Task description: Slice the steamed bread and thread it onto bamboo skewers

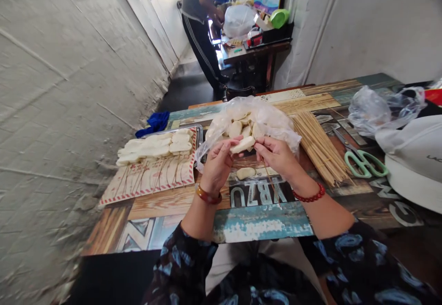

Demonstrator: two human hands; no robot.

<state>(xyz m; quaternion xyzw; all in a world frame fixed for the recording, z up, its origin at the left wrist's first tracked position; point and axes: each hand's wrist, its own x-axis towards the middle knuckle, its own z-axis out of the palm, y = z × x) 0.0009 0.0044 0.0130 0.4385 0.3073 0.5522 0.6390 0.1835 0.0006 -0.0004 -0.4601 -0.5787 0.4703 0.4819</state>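
Observation:
My left hand (pixel 219 162) pinches a pale oval slice (pixel 242 145), which looks like rice cake, above the table's middle. At the slice's right end, the closed fingers of my right hand (pixel 276 155) hold a thin bamboo skewer (pixel 269 176) that slants down toward me. Whether its tip is inside the slice I cannot tell. Just behind both hands lies an open clear plastic bag (pixel 279 127) full of similar slices. One loose slice (pixel 246 173) rests on the table below my hands. To the left, skewered slices (pixel 148 150) lie in rows on a paper-lined tray (pixel 199 139).
Right of the bag lies a bundle of bamboo skewers (pixel 319 148), beside green-handled scissors (pixel 366 163). A white cap (pixel 414 153) and a crumpled plastic bag (pixel 383 109) are at the right. A blue cloth (pixel 154 123) sits behind the tray. Another person (pixel 198 19) stands at a farther table.

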